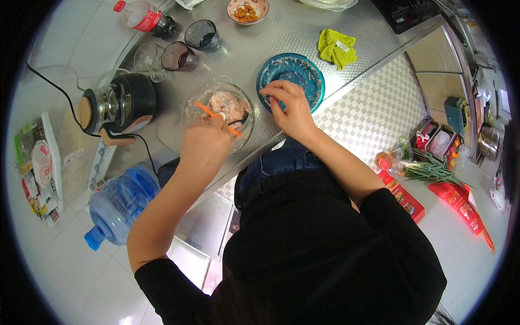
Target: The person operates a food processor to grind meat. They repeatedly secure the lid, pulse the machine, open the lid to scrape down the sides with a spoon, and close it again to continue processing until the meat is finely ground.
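My left hand (206,140) is closed in a fist over the near side of a clear glass bowl (250,122). It grips a chopper blade assembly (203,107) with orange arms, a white hub and a dark blade; my fingers hide part of it. Pale pink minced meat (224,102) lies in the bowl beneath the blade. My right hand (290,107) hovers at the left side of a blue plastic bowl (321,83), fingers bent and nothing visible in them. Scraps of pale mince cling to the inside of that bowl.
Drinking glasses (178,57) and a cola bottle (148,20) stand at the back left. An electric kettle (136,97) is left of the glass bowl. A small bowl (248,20) holds brown pieces. A green cloth (337,48) lies right, near the metal counter's edge (382,50).
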Demonstrator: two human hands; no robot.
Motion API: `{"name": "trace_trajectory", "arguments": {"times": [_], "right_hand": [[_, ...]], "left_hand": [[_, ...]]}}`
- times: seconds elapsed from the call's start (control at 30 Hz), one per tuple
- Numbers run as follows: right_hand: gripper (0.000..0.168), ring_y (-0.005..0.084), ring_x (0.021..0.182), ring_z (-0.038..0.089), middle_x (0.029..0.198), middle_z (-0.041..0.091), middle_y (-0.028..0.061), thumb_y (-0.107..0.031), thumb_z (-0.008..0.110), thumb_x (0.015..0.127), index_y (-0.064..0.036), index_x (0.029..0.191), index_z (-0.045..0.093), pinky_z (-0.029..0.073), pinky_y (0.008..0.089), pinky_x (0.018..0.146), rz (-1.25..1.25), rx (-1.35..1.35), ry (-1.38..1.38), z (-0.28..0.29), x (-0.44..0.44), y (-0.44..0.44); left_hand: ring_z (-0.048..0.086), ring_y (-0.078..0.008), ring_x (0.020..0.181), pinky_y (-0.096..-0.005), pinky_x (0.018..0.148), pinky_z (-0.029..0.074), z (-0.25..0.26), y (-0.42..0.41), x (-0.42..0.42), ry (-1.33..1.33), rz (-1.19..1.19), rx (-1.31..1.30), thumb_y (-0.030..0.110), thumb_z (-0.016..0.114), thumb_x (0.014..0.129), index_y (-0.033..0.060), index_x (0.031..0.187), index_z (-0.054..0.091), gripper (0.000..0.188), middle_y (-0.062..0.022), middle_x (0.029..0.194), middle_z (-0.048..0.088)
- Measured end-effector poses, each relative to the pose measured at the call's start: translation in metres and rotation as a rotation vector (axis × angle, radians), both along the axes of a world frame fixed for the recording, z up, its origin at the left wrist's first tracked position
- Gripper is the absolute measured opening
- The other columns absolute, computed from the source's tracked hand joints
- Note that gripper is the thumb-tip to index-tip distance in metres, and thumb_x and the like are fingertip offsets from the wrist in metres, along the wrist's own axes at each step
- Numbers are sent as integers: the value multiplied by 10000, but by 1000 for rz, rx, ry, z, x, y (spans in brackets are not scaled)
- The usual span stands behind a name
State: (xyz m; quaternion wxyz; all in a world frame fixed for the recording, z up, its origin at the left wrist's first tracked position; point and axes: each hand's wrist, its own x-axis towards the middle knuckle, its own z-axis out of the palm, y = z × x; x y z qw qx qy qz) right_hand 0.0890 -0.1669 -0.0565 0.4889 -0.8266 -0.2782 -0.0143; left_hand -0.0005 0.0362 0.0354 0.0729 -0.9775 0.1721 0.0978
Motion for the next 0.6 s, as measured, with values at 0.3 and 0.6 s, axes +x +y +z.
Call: {"name": "trace_trajectory", "arguments": {"times": [0.3, 0.6], "right_hand": [[208, 282, 964, 605, 987, 640, 85, 20, 614, 781, -61, 957, 689, 419, 405, 887, 2, -4, -4, -2, -1, 0], [213, 283, 959, 609, 986, 641, 88, 16, 603, 778, -61, 956, 692, 421, 406, 887, -4, 0, 12, -3, -1, -2]], "left_hand": [[665, -300, 734, -412, 637, 516, 33, 17, 4, 59, 374, 78, 25, 559, 773, 101, 1011, 709, 291, -91, 874, 630], [670, -294, 711, -420, 594, 508, 51, 24, 13, 15, 242, -62, 95, 580, 776, 71, 896, 689, 164, -94, 854, 631]]}}
